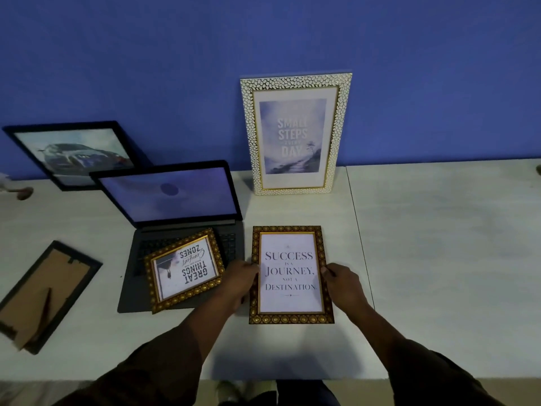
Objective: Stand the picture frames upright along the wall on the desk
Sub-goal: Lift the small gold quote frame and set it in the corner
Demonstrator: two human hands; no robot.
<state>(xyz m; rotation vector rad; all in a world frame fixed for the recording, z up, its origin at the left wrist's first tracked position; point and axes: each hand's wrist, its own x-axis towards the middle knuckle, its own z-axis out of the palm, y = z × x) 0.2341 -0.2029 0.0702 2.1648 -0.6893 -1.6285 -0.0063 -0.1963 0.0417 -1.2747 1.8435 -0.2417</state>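
A gold-brown frame reading "Success is a journey" (290, 316) lies flat on the white desk (439, 259) in front of me. My left hand (241, 278) grips its left edge and my right hand (341, 281) grips its right edge. A white-and-gold frame "Small steps every day" (295, 133) stands upright against the blue wall. A black frame with a car picture (73, 155) leans on the wall at the left. A second gold-brown frame "Great things" (184, 271) lies upside down on the laptop keyboard. A black frame (44, 294) lies face down at the far left, its stand showing.
An open laptop (169, 197) sits left of centre, its screen lit. A seam (358, 238) between two desk tops runs just right of my right hand. A small object (20, 193) sits at the far left by the wall.
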